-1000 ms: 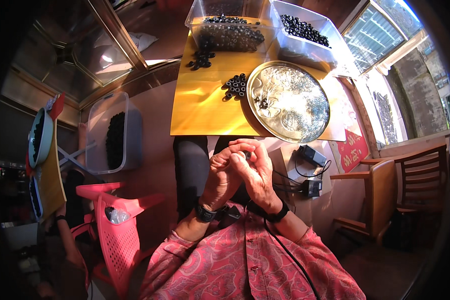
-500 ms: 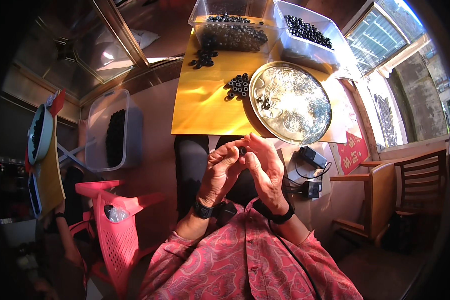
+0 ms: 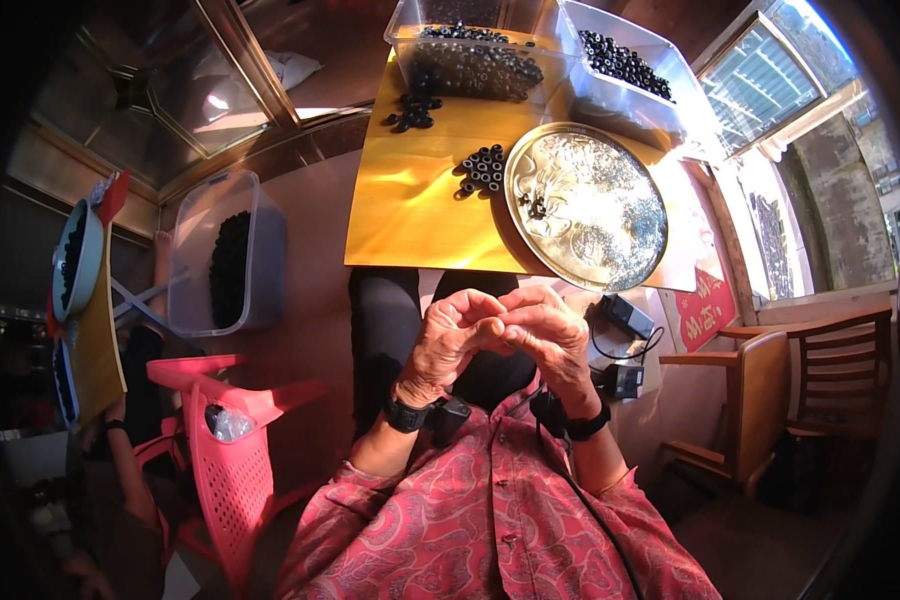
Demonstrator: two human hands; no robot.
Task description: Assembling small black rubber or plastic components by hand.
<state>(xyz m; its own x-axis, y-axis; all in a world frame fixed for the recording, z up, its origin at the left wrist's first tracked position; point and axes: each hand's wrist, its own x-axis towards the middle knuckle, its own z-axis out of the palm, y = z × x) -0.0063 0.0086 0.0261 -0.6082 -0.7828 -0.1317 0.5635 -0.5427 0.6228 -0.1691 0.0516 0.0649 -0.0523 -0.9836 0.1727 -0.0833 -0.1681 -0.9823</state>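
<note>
My left hand (image 3: 445, 345) and my right hand (image 3: 550, 335) meet over my lap, just off the table's front edge. Thumbs and forefingers are pinched together, fingertip against fingertip. Whatever sits between them is covered by the fingers now; half a second ago a small black ring-shaped part showed there. Beyond my hands is a yellow table (image 3: 410, 225). On it lies a cluster of black ring-shaped parts (image 3: 483, 170) with pale centres. Beside the cluster is a round shiny metal tray (image 3: 600, 225), with a few small dark parts (image 3: 536, 207) on it.
Two clear plastic bins, one left (image 3: 480, 65) and one right (image 3: 625, 85), hold black parts at the back. Loose black parts (image 3: 412, 113) lie nearby. Left are another bin (image 3: 180, 265), a pink chair (image 3: 232, 470) and another person's arm (image 3: 135, 470). Black adapters (image 3: 625, 315) and a wooden chair (image 3: 760, 405) are right.
My fingers have closed together, and the small black part between them has gone out of sight. Both hands have drawn slightly nearer my body. The right hand's fingers have bent inward.
</note>
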